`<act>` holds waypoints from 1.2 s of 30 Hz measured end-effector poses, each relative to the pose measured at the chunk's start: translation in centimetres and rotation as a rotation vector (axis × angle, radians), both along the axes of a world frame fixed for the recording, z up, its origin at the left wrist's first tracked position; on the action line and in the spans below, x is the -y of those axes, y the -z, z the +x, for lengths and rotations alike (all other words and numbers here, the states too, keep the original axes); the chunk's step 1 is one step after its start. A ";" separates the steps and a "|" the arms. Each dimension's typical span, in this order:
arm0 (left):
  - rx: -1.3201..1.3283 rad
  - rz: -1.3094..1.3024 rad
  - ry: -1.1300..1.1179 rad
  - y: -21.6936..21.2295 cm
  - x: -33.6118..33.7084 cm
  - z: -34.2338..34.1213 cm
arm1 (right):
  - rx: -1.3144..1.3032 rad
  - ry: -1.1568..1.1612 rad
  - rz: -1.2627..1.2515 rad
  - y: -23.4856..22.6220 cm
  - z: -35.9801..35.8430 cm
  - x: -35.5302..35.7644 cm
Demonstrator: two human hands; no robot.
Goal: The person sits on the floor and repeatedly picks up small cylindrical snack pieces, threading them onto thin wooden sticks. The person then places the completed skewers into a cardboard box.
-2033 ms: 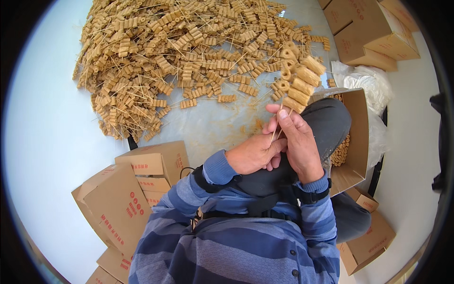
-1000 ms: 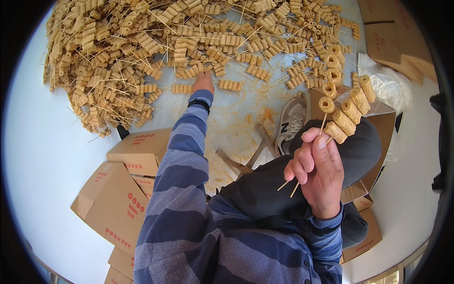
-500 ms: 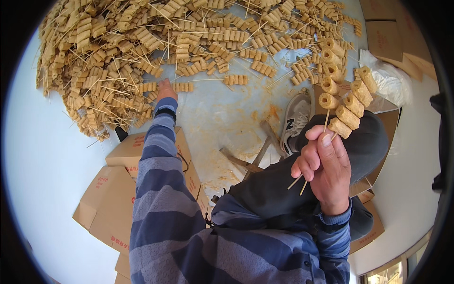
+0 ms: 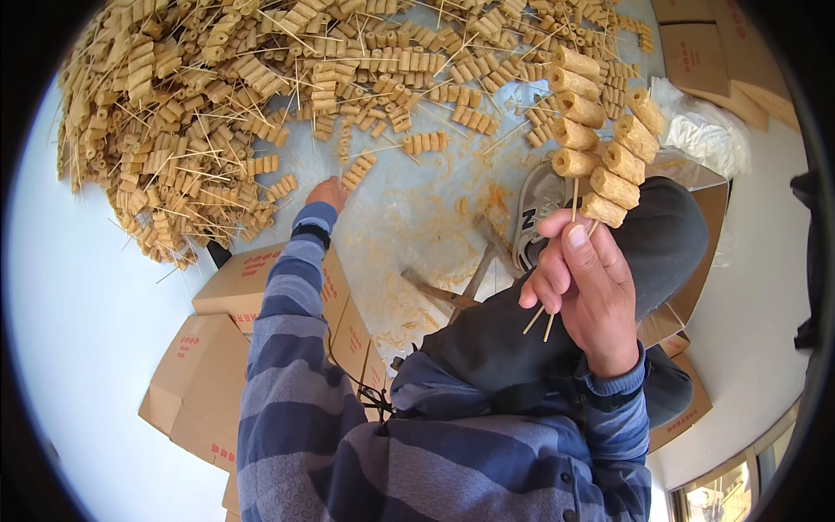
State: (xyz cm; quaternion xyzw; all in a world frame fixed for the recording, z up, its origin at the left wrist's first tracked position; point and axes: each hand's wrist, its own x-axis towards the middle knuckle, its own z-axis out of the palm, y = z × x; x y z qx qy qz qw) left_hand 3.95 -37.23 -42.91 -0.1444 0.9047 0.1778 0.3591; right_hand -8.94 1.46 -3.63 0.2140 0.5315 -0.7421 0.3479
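My right hand (image 4: 593, 283) is closed around the thin sticks of two skewers, whose bare ends poke out below the fingers. One skewer of golden-brown hollow rolls (image 4: 580, 110) rises upright from the grip, and a second skewer (image 4: 624, 162) leans to the right beside it. My left hand (image 4: 328, 193) reaches out to the near edge of the big pile of skewers (image 4: 187, 130). It closes on a skewer of short rolls (image 4: 358, 171) that points up and right from the fingertips; the stick itself is hidden by the hand.
Cardboard boxes (image 4: 196, 378) stand to the left of my left arm, and more boxes (image 4: 696, 56) are at the far right next to a white plastic bag (image 4: 709, 122). A wooden stool leg (image 4: 474, 278) and my shoe (image 4: 541, 209) are on the crumb-strewn pale sheet (image 4: 391, 235).
My left hand has drawn back toward me and slightly right, and its skewer has swung from level to tilted upward. My right hand has shifted a little left and up with its two skewers.
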 end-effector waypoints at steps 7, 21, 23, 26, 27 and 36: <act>0.019 0.389 -0.718 -1.7 -8.6 4.6 | -0.028 -0.023 -0.021 -0.2 0.3 -1.0; -0.613 0.083 0.031 -3.7 -9.8 -6.8 | -0.048 -0.038 -0.110 -0.3 1.5 -2.9; -0.543 -0.037 0.008 -1.8 -8.9 -9.7 | -0.041 -0.031 -0.112 -0.3 1.5 -3.0; -0.350 -0.181 0.011 0.2 -7.4 -11.8 | -0.026 -0.020 -0.118 -0.3 1.3 -3.1; -0.249 -0.226 0.008 0.5 -7.1 -11.8 | -0.024 -0.020 -0.125 -0.3 1.3 -3.0; -0.173 -0.196 -0.064 1.4 -8.6 -9.7 | -0.010 -0.066 -0.136 0.1 1.3 -2.7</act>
